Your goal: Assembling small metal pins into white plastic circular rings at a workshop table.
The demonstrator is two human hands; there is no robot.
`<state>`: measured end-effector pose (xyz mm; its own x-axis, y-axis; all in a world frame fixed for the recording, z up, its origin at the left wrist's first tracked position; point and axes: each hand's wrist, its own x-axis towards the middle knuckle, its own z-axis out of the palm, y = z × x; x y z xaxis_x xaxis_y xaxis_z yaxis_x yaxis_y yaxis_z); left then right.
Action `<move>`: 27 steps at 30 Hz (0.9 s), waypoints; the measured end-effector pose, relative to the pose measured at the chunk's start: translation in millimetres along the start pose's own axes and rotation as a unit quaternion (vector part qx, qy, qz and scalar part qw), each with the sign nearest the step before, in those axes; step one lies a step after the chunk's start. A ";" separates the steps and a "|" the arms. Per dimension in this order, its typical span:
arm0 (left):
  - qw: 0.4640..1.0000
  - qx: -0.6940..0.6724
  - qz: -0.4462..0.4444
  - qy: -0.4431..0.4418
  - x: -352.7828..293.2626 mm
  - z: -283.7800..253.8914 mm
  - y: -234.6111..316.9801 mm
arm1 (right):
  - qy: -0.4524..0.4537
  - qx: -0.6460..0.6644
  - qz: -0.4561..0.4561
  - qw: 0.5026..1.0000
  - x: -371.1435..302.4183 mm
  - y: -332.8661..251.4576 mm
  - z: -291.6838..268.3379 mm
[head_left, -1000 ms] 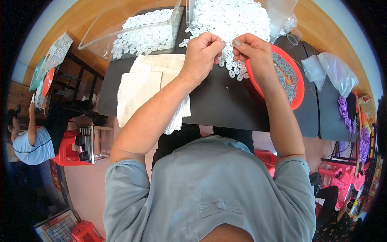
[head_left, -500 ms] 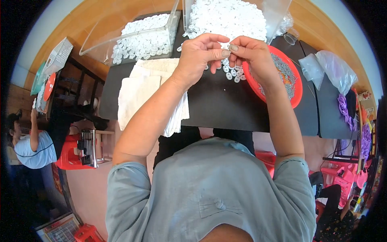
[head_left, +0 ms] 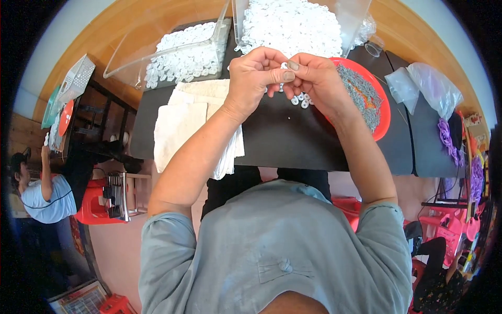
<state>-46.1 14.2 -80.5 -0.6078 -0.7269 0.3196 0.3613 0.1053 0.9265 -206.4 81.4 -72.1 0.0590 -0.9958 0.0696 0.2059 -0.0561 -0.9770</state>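
Note:
My left hand (head_left: 252,78) and my right hand (head_left: 323,82) meet above the black table (head_left: 293,141), thumbs and fingertips pinched. Between them shows a small white oval plastic piece (head_left: 284,66) with a hole; the fingers partly cover it. Whether my right fingertips also hold a smaller part, I cannot tell. Just beneath the hands lie several loose white pieces (head_left: 304,103). Beside my right wrist stands a red bowl (head_left: 385,112) holding many thin grey parts (head_left: 361,94), partly hidden by that wrist.
Beyond the hands, a clear bin (head_left: 357,31) holds a heap of white pieces; another clear bin (head_left: 214,39) stands left. Folded cream cloths (head_left: 180,125) lie near my left forearm. Plastic bags (head_left: 434,89) rest at the right. A person (head_left: 49,196) sits at far left.
My hands have drawn closer together and shifted slightly left and down. The white piece now shows above my left thumb. My right hand covers more of the bowl's left side.

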 end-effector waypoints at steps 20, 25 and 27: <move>0.996 0.016 0.084 0.016 -6.7 9.8 6.0 | -0.002 0.012 -0.057 0.998 -6.0 -13.0 10.6; 0.997 0.017 0.073 0.017 -6.7 9.4 4.0 | -0.025 -0.023 -0.043 0.999 -6.1 -9.6 1.5; 0.997 0.020 0.066 0.019 -8.2 7.3 3.3 | -0.038 -0.021 -0.038 0.998 -6.9 -9.0 3.3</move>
<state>-45.1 25.5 -78.6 -0.5295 -0.7301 0.4320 0.4066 0.2285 0.8846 -205.5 89.0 -63.2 0.1200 -0.9803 0.1571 0.1712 -0.1354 -0.9759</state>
